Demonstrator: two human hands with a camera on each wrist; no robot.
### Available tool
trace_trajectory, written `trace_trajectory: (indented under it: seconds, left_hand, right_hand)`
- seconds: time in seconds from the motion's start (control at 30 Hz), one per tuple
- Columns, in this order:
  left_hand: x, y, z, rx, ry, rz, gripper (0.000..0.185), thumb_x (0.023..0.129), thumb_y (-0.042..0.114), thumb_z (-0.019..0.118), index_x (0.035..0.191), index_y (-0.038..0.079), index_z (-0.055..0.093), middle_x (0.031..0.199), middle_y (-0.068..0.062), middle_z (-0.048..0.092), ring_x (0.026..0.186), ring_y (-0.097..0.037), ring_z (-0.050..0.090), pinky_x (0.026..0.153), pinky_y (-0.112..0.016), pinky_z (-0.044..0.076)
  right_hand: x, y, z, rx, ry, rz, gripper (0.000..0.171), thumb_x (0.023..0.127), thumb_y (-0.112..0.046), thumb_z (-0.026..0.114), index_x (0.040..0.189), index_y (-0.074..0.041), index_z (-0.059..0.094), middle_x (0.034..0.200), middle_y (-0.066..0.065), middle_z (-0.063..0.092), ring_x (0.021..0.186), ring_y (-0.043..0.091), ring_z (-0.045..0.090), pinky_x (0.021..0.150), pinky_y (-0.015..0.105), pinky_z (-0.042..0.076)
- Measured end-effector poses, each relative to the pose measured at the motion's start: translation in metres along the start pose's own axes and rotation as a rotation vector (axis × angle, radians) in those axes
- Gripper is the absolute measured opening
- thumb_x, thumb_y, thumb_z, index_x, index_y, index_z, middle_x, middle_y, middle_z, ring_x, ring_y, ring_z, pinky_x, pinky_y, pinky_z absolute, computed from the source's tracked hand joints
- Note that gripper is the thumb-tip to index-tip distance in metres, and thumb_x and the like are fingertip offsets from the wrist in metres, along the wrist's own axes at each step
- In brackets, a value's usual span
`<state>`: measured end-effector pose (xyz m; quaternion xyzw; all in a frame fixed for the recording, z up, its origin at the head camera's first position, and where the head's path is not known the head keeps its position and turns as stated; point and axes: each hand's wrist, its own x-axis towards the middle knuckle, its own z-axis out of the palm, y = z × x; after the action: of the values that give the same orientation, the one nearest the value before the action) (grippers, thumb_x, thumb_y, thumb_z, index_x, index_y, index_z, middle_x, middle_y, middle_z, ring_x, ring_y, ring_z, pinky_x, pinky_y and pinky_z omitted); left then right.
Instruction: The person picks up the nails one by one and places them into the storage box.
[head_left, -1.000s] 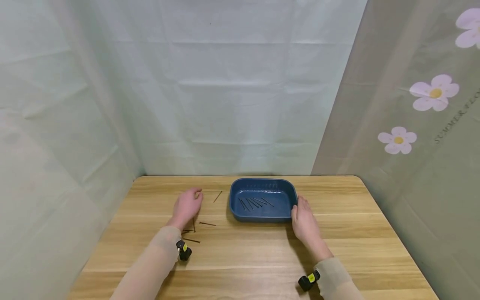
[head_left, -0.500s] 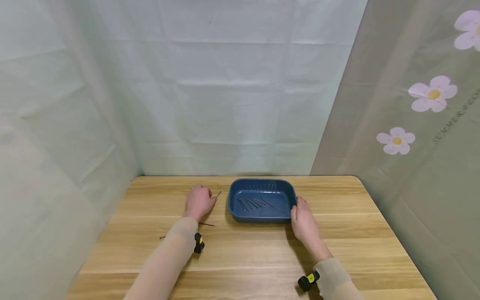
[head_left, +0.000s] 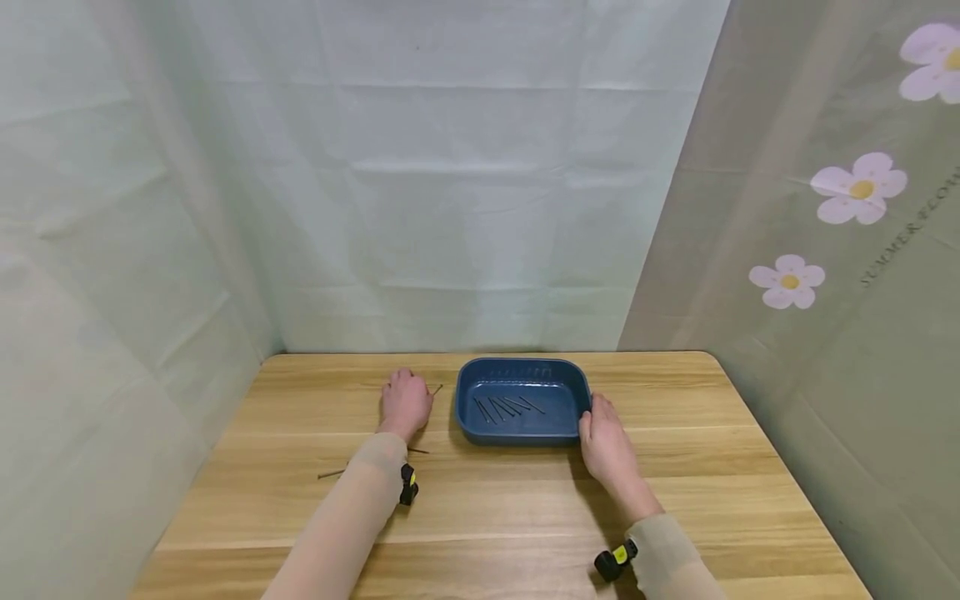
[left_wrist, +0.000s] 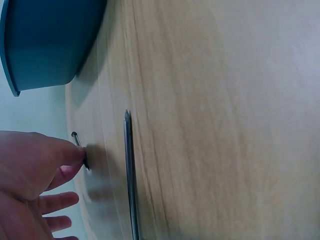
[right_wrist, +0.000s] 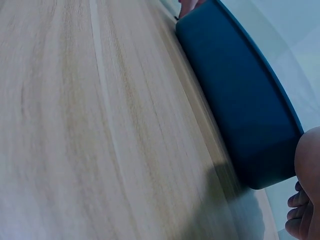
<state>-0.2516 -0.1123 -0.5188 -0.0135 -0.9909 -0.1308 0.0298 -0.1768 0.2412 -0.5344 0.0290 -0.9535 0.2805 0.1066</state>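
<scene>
My left hand (head_left: 407, 404) is at the back left of the table, thumb and forefinger pinching a thin dark nail (left_wrist: 76, 138) at the wood; the other fingers stay apart from it. The nail's head end (head_left: 438, 389) pokes out to the right of the hand in the head view. Closer to the left wrist camera lies another nail (left_wrist: 130, 175). A blue rectangular dish (head_left: 517, 439) holds several nails (head_left: 501, 408) lying side by side on its floor. My right hand (head_left: 609, 446) rests against the dish's right end, fingers extended along its wall and thumb at the rim.
Under the left forearm lie more nails, mostly hidden; one nail (head_left: 330, 474) sticks out on the left. The wooden table (head_left: 487, 525) ends at a pale curtain (head_left: 465, 208) behind, with a flowered curtain (head_left: 825, 375) on the right.
My left hand has moved right and away from me, from beside the loose nails to the nail near the dish, and its fingers have closed on it. The right hand stays at the dish.
</scene>
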Motion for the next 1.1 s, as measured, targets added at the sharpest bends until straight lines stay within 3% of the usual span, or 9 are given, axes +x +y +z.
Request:
trace_trajectory:
  seconds: [0.2,0.4,0.53,0.67,0.83,0.93,1.1]
  left_hand:
    - [0.0,-0.001,0.005,0.014,0.013,0.03,0.024,0.101,0.011,0.064,0.084,-0.004,0.072,0.127,-0.029,0.058,0.127,-0.046,0.043,0.104,-0.065,0.041]
    - [-0.004,-0.003,0.004,-0.04,0.075,0.05,0.028,0.1,0.014,0.068,0.077,-0.001,0.072,0.15,-0.036,0.05,0.151,-0.056,0.028,0.117,-0.072,0.032]
    - [-0.013,0.0,-0.006,-0.166,0.172,0.058,0.025,0.099,0.014,0.068,0.076,0.003,0.072,0.159,-0.033,0.044,0.155,-0.055,0.023,0.12,-0.071,0.028]
    - [-0.032,0.006,-0.022,-0.297,0.3,0.09,0.015,0.097,0.011,0.069,0.085,0.002,0.069,0.164,-0.029,0.038,0.158,-0.05,0.017,0.123,-0.071,0.022]
    - [-0.06,0.024,-0.034,-0.298,0.45,0.258,0.012,0.094,0.004,0.076,0.086,0.003,0.067,0.164,-0.027,0.038,0.158,-0.05,0.019,0.12,-0.073,0.025]
    - [-0.075,0.04,-0.035,-0.247,0.43,0.375,0.015,0.091,0.005,0.08,0.085,0.007,0.066,0.166,-0.025,0.037,0.159,-0.048,0.019,0.121,-0.072,0.026]
    - [-0.088,0.068,-0.03,-0.122,0.259,0.528,0.015,0.093,0.013,0.081,0.086,0.015,0.068,0.174,-0.019,0.027,0.161,-0.047,0.015,0.125,-0.069,0.024]
  right_hand:
    - [0.001,0.0,0.001,0.01,-0.018,0.011,0.053,0.114,-0.015,0.04,0.153,0.021,0.038,0.157,0.039,0.043,0.15,0.051,0.039,0.125,0.059,0.031]
    - [0.003,0.0,0.002,0.017,-0.024,0.014,0.054,0.114,-0.016,0.041,0.154,0.02,0.037,0.158,0.039,0.042,0.15,0.051,0.039,0.125,0.059,0.03]
    - [0.002,0.0,0.002,0.014,-0.029,0.023,0.054,0.114,-0.016,0.04,0.154,0.02,0.037,0.159,0.038,0.041,0.151,0.051,0.038,0.126,0.059,0.03]
    - [0.001,0.0,0.001,0.013,-0.03,0.027,0.054,0.114,-0.016,0.04,0.154,0.02,0.037,0.159,0.038,0.041,0.151,0.051,0.038,0.125,0.059,0.03]
    - [0.002,0.001,0.001,0.014,-0.029,0.02,0.054,0.114,-0.016,0.039,0.154,0.021,0.036,0.159,0.039,0.041,0.151,0.051,0.038,0.125,0.059,0.03]
    - [0.003,0.001,0.001,0.014,-0.028,0.015,0.054,0.114,-0.016,0.039,0.154,0.021,0.036,0.159,0.039,0.041,0.151,0.051,0.038,0.125,0.059,0.03]
    - [0.002,0.002,0.001,0.017,-0.018,0.017,0.054,0.113,-0.016,0.04,0.154,0.02,0.037,0.158,0.039,0.042,0.15,0.051,0.039,0.125,0.06,0.031]
